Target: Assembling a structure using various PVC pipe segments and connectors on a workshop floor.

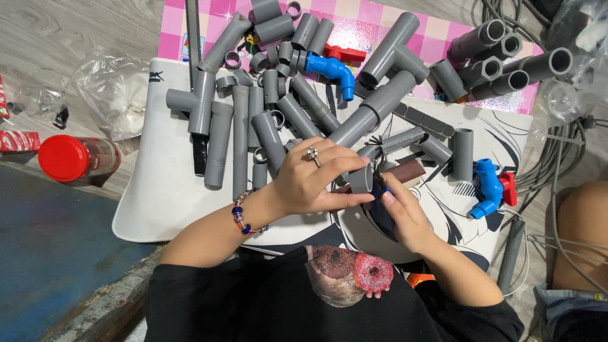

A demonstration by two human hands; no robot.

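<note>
Basically, the left hand (310, 180) gripped a short grey pipe fitting (361, 179) over the white board (164, 196), fingers curled around it, a ring on one finger and a beaded bracelet (242, 216) at the wrist. Right hand (405, 215) was pressed to the fitting's lower side, pinching a small dark blue item (379, 195); what it was, could not tell. Just behind the fitting lay a brown roll (405, 170). Grey pipes (266, 120) were piled on the board above the hands, one blue tap with red handle (332, 66) among them, another blue tap (489, 187) lying right of the hands. A red-lidded jar (76, 158) lay on the floor at left.
</note>
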